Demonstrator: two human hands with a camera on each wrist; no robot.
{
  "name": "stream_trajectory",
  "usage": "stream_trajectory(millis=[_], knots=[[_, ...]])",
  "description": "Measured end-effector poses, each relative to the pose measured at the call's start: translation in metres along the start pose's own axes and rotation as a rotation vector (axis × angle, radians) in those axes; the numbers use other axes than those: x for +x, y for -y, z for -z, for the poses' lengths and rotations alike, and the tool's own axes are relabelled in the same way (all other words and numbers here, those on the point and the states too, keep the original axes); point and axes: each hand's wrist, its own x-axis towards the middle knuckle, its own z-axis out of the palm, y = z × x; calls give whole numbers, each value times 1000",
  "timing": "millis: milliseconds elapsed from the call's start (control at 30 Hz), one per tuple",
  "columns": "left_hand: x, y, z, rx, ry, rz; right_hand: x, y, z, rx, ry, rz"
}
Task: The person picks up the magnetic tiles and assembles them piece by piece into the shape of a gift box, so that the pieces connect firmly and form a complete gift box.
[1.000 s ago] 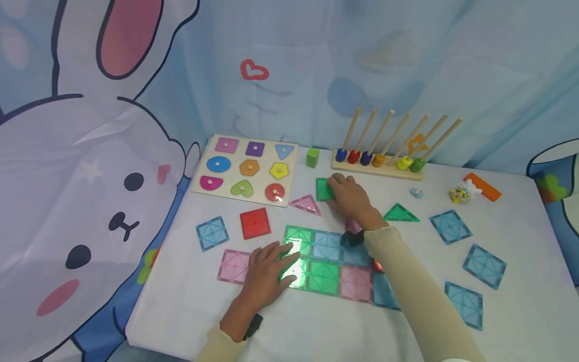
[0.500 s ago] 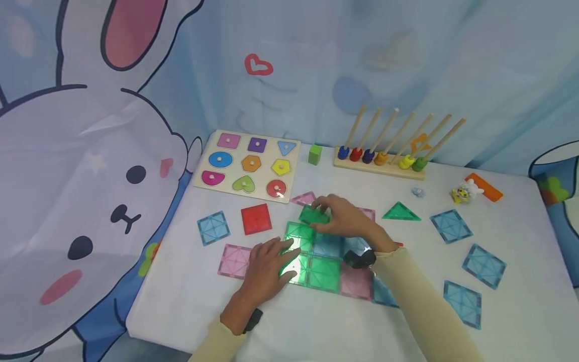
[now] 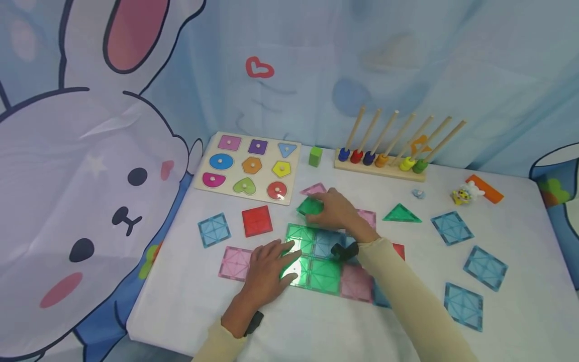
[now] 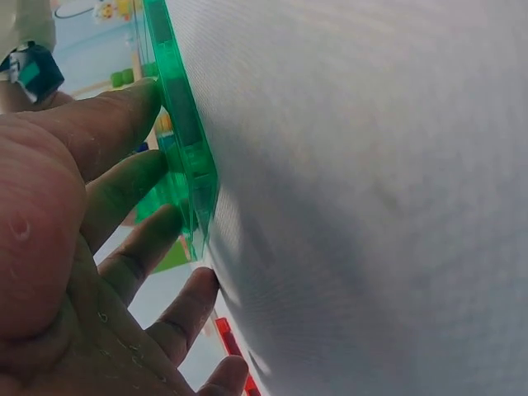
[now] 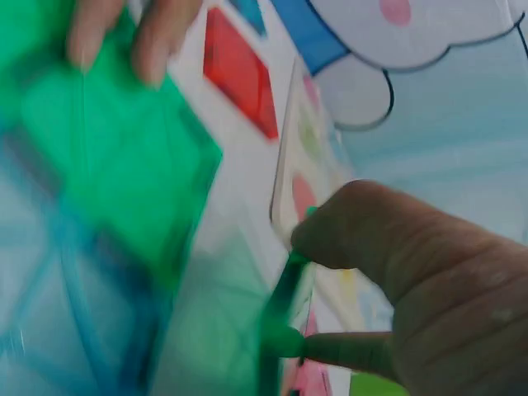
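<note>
My right hand (image 3: 335,211) pinches a translucent green square magnetic tile (image 3: 308,206), tilted, just beyond the far edge of a joined block of tiles. In the right wrist view, thumb and fingers grip the held tile's edge. A pink triangle tile (image 3: 314,188) lies right behind it. My left hand (image 3: 267,274) has its fingers spread, with fingertips at the block's left-end green tiles (image 3: 300,236); the left wrist view shows fingertips against a green tile's edge. Green, blue and pink squares make up the block, partly covered by my right forearm.
A shape puzzle board (image 3: 248,168), green block (image 3: 315,156) and peg stacker (image 3: 380,171) line the back. Loose tiles lie left, including a red square (image 3: 257,221) and pink square (image 3: 235,263). Rightward are a green triangle (image 3: 401,213), several blue squares (image 3: 463,305) and a small figurine (image 3: 466,193).
My right hand has lifted the green square from the back and brought it toward the block, tilting it. The pink triangle has shifted back and right. My left hand stays in place.
</note>
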Motion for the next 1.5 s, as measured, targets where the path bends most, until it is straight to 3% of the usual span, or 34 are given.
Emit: stream_trajectory(millis=[300, 500, 667, 767, 867, 1033, 1100, 1167, 1267, 1367, 1433, 1500], knots=[[1, -2, 4, -11, -31, -16, -8, -31, 2, -55, -24, 77], [0, -2, 2, -11, -17, -7, -29, -36, 2, -73, -33, 103], [-2, -3, 0, -5, -13, 12, -43, -37, -4, -47, -100, 129], [-5, -4, -1, -6, -5, 5, -63, -38, -9, -6, -163, 127], [-16, 1, 3, 10, -17, 37, -97, -42, -14, 48, -258, 109], [-50, 29, 21, 83, -54, 225, -169, -53, -30, 93, -452, -1], [-66, 38, 27, 106, -34, 292, -195, -62, -39, 84, -533, -86], [-81, 43, 32, 129, -3, 314, -219, -72, -51, 101, -618, -190], [-99, 38, 37, 137, 30, 269, -246, -86, -69, 137, -703, -384], [-110, 26, 35, 133, 71, 174, -263, -97, -85, 191, -741, -533], [-113, 15, 30, 105, 107, 98, -269, -103, -94, 213, -757, -570], [-112, 2, 23, 73, 132, 11, -271, -106, -101, 226, -783, -546]])
